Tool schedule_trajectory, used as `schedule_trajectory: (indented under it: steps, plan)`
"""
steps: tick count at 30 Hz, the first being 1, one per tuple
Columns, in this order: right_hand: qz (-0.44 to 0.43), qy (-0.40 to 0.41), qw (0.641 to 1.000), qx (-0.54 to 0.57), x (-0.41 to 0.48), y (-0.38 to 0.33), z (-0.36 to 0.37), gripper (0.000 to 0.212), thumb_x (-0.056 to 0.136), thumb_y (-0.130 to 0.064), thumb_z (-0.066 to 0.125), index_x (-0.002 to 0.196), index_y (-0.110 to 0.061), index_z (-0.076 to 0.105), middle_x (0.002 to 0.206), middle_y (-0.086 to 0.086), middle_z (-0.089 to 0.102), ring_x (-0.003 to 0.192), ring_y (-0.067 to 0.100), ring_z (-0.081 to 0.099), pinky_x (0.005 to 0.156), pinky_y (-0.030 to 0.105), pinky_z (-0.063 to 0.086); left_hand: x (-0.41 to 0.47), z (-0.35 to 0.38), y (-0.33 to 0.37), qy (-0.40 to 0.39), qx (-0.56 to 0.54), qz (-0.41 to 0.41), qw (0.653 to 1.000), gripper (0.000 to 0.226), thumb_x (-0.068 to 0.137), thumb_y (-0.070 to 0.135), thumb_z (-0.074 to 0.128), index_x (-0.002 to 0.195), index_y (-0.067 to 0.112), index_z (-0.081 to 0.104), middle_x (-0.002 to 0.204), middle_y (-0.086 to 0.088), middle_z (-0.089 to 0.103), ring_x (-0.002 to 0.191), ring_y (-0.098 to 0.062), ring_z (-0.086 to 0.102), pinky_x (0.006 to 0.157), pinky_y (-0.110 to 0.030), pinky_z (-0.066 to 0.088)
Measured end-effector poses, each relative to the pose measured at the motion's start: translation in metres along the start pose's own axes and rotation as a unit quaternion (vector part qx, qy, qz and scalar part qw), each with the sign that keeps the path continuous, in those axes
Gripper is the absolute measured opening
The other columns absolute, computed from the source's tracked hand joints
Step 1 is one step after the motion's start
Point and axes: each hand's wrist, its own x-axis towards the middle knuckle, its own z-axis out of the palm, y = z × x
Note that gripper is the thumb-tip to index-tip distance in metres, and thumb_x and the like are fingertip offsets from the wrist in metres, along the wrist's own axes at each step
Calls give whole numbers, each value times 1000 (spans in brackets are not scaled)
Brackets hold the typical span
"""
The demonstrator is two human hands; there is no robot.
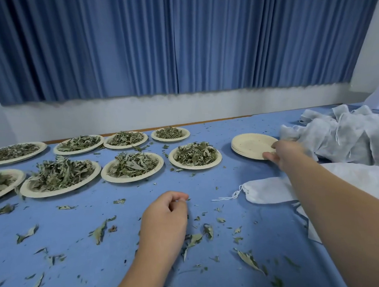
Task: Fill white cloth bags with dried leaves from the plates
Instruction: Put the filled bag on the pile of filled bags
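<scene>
Eight plates (131, 179) of dried leaves (59, 173) are laid in 2 rows at L on the blue table (264, 237). The L hand (165, 213) is seen mid-table, fingers curled, thumb to fingertips; whether a scrap is pinched can't be told. Further R, the stack of empty plates (249, 145) is gripped at its rim by the R hand (289, 154). One white cloth bag (269, 193) is laid under the R forearm, w/ the bag pile (346, 136) far R.

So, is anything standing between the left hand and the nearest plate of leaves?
Nothing visible does. Between the left hand and that plate lies only blue tablecloth with a few leaf crumbs. The right hand grips empty plates.
</scene>
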Motion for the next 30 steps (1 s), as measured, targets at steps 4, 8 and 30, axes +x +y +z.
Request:
schedule_trajectory:
  steps: [4, 8, 30]
  plan:
    - [64, 64, 995, -46, -7, -11, 0, 27, 91, -12, 49, 116, -8, 56, 77, 3, 46, 64, 19, 53, 61, 28, 54, -1, 0, 0, -5, 15, 4, 1000, 27, 96, 19, 50, 82, 34, 67, 78, -13, 68, 36, -9, 34, 42, -25, 34]
    - [31, -28, 992, -123, -37, -21, -12, 11, 92, -10, 54, 102, -5, 54, 80, 7, 54, 54, 18, 51, 42, 24, 45, -4, 1, 1, -16, 40, 13, 999, 27, 94, 18, 49, 82, 35, 67, 77, -11, 69, 35, -7, 35, 42, -24, 35]
    - [-305, -88, 537, -781, -215, 9, -97, 30, 88, -19, 48, 61, -21, 34, 66, -3, 37, 67, 21, 43, 46, 24, 23, -29, -1, 8, -70, 163, 92, 980, 23, 98, 16, 47, 95, 28, 66, 66, 6, 55, 46, -6, 45, 47, -23, 33]
